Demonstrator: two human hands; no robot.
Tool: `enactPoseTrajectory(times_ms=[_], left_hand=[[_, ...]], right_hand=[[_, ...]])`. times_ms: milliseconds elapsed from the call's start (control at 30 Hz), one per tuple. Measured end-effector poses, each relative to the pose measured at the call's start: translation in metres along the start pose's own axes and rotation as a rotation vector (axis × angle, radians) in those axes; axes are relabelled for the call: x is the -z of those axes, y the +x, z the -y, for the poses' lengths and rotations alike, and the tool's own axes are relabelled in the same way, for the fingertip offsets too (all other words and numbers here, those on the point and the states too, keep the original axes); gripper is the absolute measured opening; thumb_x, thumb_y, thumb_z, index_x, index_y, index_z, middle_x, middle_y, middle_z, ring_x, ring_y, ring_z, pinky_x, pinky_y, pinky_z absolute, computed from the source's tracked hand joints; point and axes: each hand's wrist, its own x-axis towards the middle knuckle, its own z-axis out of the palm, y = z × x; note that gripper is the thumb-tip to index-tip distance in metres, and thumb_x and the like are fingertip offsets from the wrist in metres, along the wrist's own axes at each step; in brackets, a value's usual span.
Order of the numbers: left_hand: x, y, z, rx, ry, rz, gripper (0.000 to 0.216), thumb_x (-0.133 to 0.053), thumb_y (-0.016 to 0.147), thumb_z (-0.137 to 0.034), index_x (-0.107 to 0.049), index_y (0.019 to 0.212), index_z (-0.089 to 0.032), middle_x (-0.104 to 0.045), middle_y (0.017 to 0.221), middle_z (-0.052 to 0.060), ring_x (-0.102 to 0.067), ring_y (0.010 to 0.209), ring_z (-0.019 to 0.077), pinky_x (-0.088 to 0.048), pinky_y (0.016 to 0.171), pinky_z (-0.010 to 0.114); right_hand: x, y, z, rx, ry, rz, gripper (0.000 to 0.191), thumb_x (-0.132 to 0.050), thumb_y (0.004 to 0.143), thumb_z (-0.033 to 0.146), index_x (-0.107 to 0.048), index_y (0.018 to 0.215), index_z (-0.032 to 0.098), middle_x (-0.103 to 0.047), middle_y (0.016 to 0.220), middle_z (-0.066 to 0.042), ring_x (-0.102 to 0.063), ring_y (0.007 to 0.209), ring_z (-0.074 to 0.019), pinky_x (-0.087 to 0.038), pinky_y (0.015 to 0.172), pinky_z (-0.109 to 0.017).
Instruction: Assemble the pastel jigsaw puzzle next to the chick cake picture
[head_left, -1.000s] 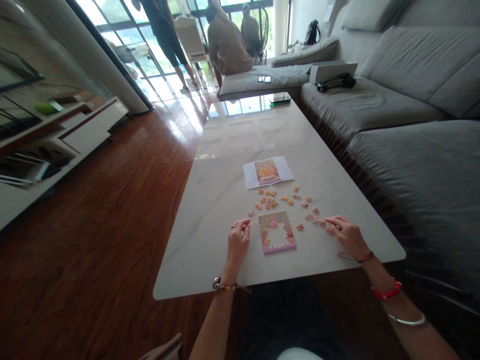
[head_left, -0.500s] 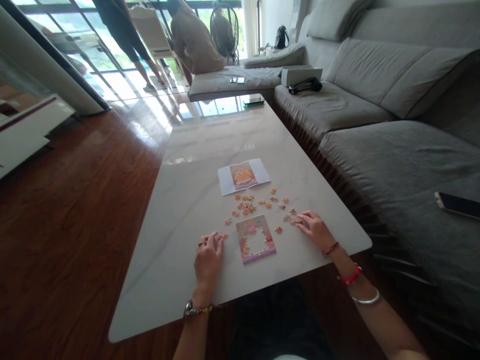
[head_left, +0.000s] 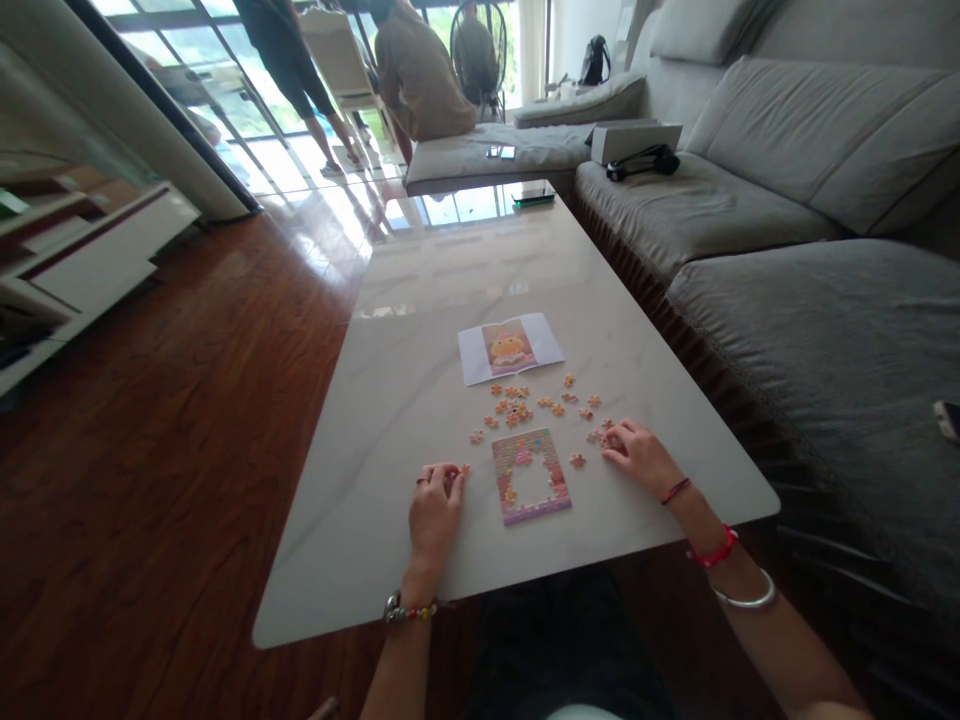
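Note:
A partly filled jigsaw puzzle lies flat between my hands, its border assembled around a bare white middle. My left hand rests on the table to its left, fingers curled and closed over a small orange puzzle piece that shows at the fingertips. On the right, my right hand has thumb and fingers drawn together on a puzzle piece at the edge of a small group; the fingers partly hide it. One loose piece lies between that hand and the puzzle. Several more loose pieces are scattered beyond the puzzle.
Behind the pieces lies a creased paper sheet with a printed picture. The white marbled table has a phone at its far end. A grey sofa runs along the right. Two people are near the windows.
The whole view has shifted, so the scene sits further right. My left fingers have curled in over a piece beside them. My right fingers have closed in on the pieces there.

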Motion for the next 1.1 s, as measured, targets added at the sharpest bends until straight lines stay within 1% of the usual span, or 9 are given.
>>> enactPoseTrajectory(times_ms=[167, 300, 400, 567, 633, 733, 833, 1000, 1100], left_hand=[[0.000, -0.002, 0.001, -0.009, -0.023, -0.010, 0.019, -0.042, 0.079, -0.034, -0.054, 0.080, -0.019, -0.053, 0.085, 0.003, -0.054, 0.070, 0.0138, -0.043, 0.067, 0.027], [0.000, -0.003, 0.002, -0.017, -0.043, 0.002, 0.017, -0.042, 0.079, -0.030, -0.055, 0.082, -0.019, -0.054, 0.086, 0.003, -0.054, 0.072, 0.0137, -0.043, 0.069, 0.027], [-0.001, -0.004, 0.003, -0.009, -0.057, 0.005, 0.016, -0.043, 0.079, -0.029, -0.055, 0.083, -0.019, -0.054, 0.086, 0.003, -0.054, 0.072, 0.0135, -0.043, 0.069, 0.027], [0.000, -0.003, 0.003, -0.009, -0.091, -0.009, 0.015, -0.044, 0.078, -0.029, -0.055, 0.083, -0.020, -0.054, 0.085, 0.003, -0.054, 0.075, 0.0144, -0.042, 0.071, 0.027], [0.002, -0.003, 0.002, -0.009, -0.100, -0.010, 0.015, -0.044, 0.079, -0.029, -0.055, 0.082, -0.020, -0.054, 0.085, 0.003, -0.053, 0.077, 0.0152, -0.042, 0.072, 0.028], [0.003, -0.003, 0.001, 0.001, -0.117, -0.007, 0.015, -0.044, 0.079, -0.030, -0.054, 0.081, -0.019, -0.054, 0.083, 0.003, -0.053, 0.075, 0.0149, -0.042, 0.071, 0.028], [0.003, -0.003, 0.001, 0.012, -0.113, -0.006, 0.015, -0.044, 0.078, -0.030, -0.055, 0.081, -0.019, -0.054, 0.084, 0.003, -0.053, 0.074, 0.0143, -0.042, 0.070, 0.027], [0.001, -0.003, 0.003, 0.020, -0.106, -0.006, 0.015, -0.045, 0.078, -0.030, -0.055, 0.081, -0.020, -0.054, 0.084, 0.002, -0.054, 0.071, 0.0131, -0.042, 0.068, 0.026], [0.000, -0.002, 0.004, 0.012, -0.102, -0.013, 0.016, -0.045, 0.078, -0.031, -0.055, 0.081, -0.020, -0.054, 0.084, 0.002, -0.054, 0.072, 0.0132, -0.042, 0.068, 0.026]], right_hand=[[0.002, 0.005, 0.004, 0.027, -0.009, -0.019, 0.012, -0.053, 0.074, 0.023, -0.058, 0.084, 0.017, -0.053, 0.084, -0.005, -0.052, 0.083, -0.0171, -0.042, 0.074, -0.030], [0.002, 0.034, 0.026, 0.144, 0.047, -0.026, 0.014, -0.052, 0.075, 0.020, -0.058, 0.087, 0.016, -0.054, 0.086, -0.006, -0.052, 0.082, -0.0163, -0.042, 0.075, -0.030], [-0.006, 0.068, 0.055, 0.307, 0.070, 0.045, 0.017, -0.053, 0.074, 0.017, -0.059, 0.090, 0.017, -0.053, 0.087, -0.006, -0.052, 0.081, -0.0153, -0.041, 0.075, -0.028], [-0.035, 0.126, 0.104, 0.566, 0.038, 0.194, 0.030, -0.054, 0.073, 0.015, -0.055, 0.103, 0.018, -0.052, 0.098, -0.008, -0.051, 0.084, -0.0141, -0.040, 0.073, -0.024], [-0.045, 0.141, 0.116, 0.610, -0.018, 0.287, 0.023, -0.055, 0.072, 0.014, -0.060, 0.093, 0.018, -0.054, 0.096, -0.008, -0.052, 0.083, -0.0150, -0.039, 0.069, -0.024], [-0.053, 0.151, 0.122, 0.557, -0.024, 0.357, 0.014, -0.056, 0.068, 0.011, -0.061, 0.080, 0.015, -0.058, 0.088, -0.007, -0.054, 0.077, -0.0146, -0.038, 0.063, -0.022], [-0.049, 0.145, 0.116, 0.396, 0.137, 0.340, 0.011, -0.060, 0.064, 0.011, -0.060, 0.074, 0.013, -0.061, 0.075, -0.005, -0.055, 0.068, -0.0129, -0.039, 0.057, -0.020], [-0.030, 0.102, 0.089, 0.049, 0.632, 0.335, 0.017, -0.056, 0.069, 0.021, -0.059, 0.085, 0.014, -0.063, 0.066, -0.001, -0.057, 0.056, -0.0094, -0.042, 0.051, -0.018], [-0.022, 0.070, 0.076, -0.048, 0.672, 0.352, 0.013, -0.054, 0.069, 0.023, -0.061, 0.075, 0.014, -0.064, 0.065, -0.001, -0.058, 0.055, -0.0098, -0.043, 0.052, -0.019]])
